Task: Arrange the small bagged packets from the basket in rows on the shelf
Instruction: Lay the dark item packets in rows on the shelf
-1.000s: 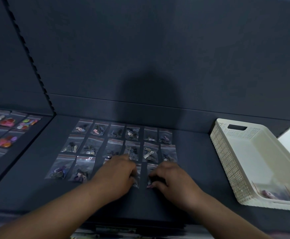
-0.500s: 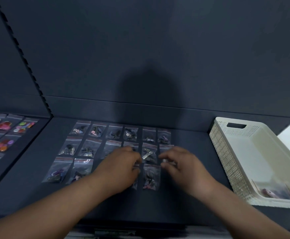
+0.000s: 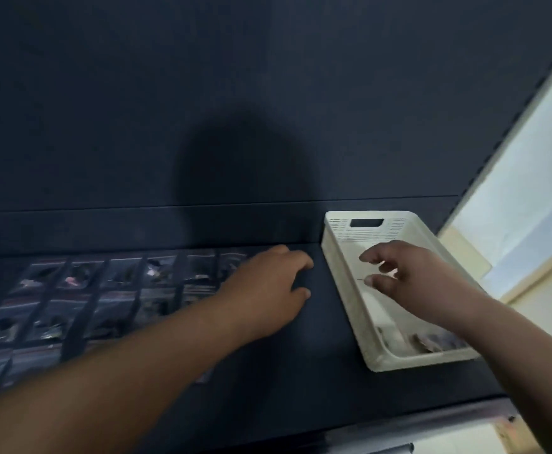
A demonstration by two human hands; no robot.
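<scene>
Clear packets (image 3: 74,278) lie in blurred rows; left hand (image 3: 268,290), right hand (image 3: 409,280) loose, empty

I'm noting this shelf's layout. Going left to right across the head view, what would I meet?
Packets → left hand → basket. The right hand overlaps the basket, so it has no clear place in the order.

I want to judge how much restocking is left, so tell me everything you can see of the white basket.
The basket is a cream plastic rectangular tub, open-topped, with perforated walls and a handle slot cut in its far end. It stands upright on the dark shelf, right of the packet rows. A few bagged packets lie at its near end. The right hand hovers over it, empty.
</scene>
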